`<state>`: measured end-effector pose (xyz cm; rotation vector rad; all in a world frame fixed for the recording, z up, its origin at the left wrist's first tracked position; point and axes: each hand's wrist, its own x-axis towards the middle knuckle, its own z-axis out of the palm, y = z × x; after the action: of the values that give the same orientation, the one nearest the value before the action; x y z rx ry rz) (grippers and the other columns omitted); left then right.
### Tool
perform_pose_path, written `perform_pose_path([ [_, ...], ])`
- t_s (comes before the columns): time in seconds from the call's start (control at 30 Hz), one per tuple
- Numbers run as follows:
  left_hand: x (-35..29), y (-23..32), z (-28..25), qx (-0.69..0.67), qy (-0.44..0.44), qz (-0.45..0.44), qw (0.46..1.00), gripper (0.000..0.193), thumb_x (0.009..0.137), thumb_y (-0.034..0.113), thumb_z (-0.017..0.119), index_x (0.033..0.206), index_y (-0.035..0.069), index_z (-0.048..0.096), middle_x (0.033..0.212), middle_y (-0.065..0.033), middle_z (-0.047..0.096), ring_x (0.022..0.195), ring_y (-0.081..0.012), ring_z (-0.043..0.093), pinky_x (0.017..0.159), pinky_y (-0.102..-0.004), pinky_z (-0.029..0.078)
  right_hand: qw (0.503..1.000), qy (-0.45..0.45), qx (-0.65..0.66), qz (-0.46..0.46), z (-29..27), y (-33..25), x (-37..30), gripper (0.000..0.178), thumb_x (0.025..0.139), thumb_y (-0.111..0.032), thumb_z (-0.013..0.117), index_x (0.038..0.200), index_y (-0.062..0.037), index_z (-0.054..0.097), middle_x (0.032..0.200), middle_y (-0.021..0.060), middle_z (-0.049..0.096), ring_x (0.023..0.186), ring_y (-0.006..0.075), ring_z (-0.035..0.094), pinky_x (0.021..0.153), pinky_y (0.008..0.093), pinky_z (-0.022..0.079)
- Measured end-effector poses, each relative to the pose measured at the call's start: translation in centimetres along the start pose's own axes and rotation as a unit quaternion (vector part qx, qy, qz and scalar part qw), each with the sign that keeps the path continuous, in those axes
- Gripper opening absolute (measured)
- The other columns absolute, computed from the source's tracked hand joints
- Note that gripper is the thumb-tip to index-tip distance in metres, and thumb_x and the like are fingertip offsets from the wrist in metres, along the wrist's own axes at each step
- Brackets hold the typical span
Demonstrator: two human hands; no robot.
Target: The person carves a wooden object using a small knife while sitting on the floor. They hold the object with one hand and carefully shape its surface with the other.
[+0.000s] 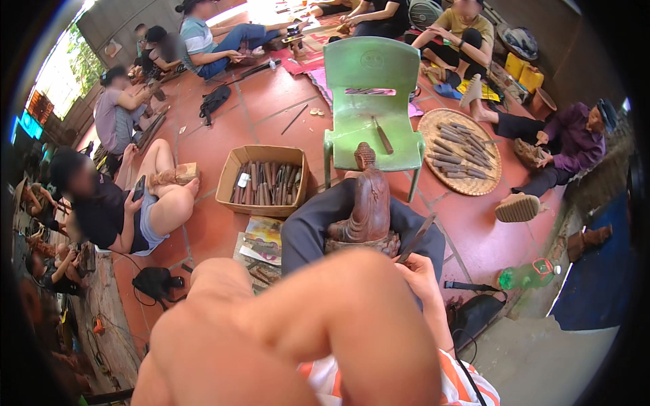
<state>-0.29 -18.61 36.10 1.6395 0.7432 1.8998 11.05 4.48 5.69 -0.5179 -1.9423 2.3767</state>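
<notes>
My left hand [291, 325] looms very large and blurred close to the camera. Bent knuckles show, but the fingertips are out of sight. Beyond it, my right hand [421, 274] is closed around a carving chisel [418, 238], whose long, dark, flat blade points up and right. Just left of that blade, a dark brown wooden seated Buddha statue [365, 203] stands upright between my knees in dark trousers [305, 230]. My left hand covers the lowest part of its base.
Ahead is a green plastic chair [372, 68] with a wood-handled tool [382, 135] on its seat. A cardboard box [227, 193] of tools stands left, a round woven tray [430, 125] of tools right. A green bottle [528, 276] lies right. Several people sit around on the tiled floor.
</notes>
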Motion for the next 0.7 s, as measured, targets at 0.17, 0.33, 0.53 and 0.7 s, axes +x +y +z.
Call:
perform_pose_path([
  [0.17, -1.0, 2.3, 1.9, 0.087, -0.010, 0.015, 0.996, 0.038, 0.088, 0.050, 0.062, 0.091, 0.014, 0.055, 0.090, -0.0039, 0.050, 0.073, -0.0153, 0.050, 0.058, -0.0255, 0.046, 0.999, 0.003, -0.048, -0.014, 0.0, -0.2, 0.2, 0.016, 0.087, -0.007, 0.066, 0.098, 0.0041, 0.067, 0.087, 0.0059, 0.068, 0.078, 0.0098, 0.060, 0.070, 0.0242, 0.048],
  [0.33, -1.8, 4.4, 2.8, 0.150, 0.027, 0.030, 0.988, 0.035, 0.089, 0.049, 0.060, 0.087, 0.014, 0.054, 0.087, -0.0026, 0.050, 0.071, -0.0151, 0.051, 0.058, -0.0253, 0.045, 0.999, 0.010, -0.038, -0.009, -0.4, -0.3, 0.2, 0.016, 0.087, -0.007, 0.067, 0.098, 0.0044, 0.067, 0.087, 0.0062, 0.068, 0.079, 0.0101, 0.061, 0.071, 0.0241, 0.048],
  [0.53, -3.2, 6.0, 3.5, 0.209, 0.067, 0.036, 0.975, 0.034, 0.090, 0.047, 0.059, 0.083, 0.015, 0.053, 0.085, -0.0012, 0.051, 0.070, -0.0148, 0.051, 0.057, -0.0251, 0.043, 0.999, 0.023, -0.022, -0.003, -0.6, -0.7, 0.2, 0.016, 0.087, -0.007, 0.067, 0.098, 0.0053, 0.067, 0.088, 0.0061, 0.068, 0.081, 0.0108, 0.062, 0.074, 0.0241, 0.049],
  [0.7, -3.4, 6.0, 4.3, 0.264, 0.099, 0.013, 0.959, 0.034, 0.091, 0.046, 0.058, 0.079, 0.015, 0.051, 0.082, 0.0000, 0.052, 0.069, -0.0146, 0.052, 0.056, -0.0248, 0.041, 0.998, 0.032, -0.046, -0.016, -0.7, -0.3, 0.3, 0.017, 0.086, -0.007, 0.067, 0.098, 0.0048, 0.067, 0.087, 0.0047, 0.068, 0.080, 0.0090, 0.062, 0.073, 0.0234, 0.049],
])
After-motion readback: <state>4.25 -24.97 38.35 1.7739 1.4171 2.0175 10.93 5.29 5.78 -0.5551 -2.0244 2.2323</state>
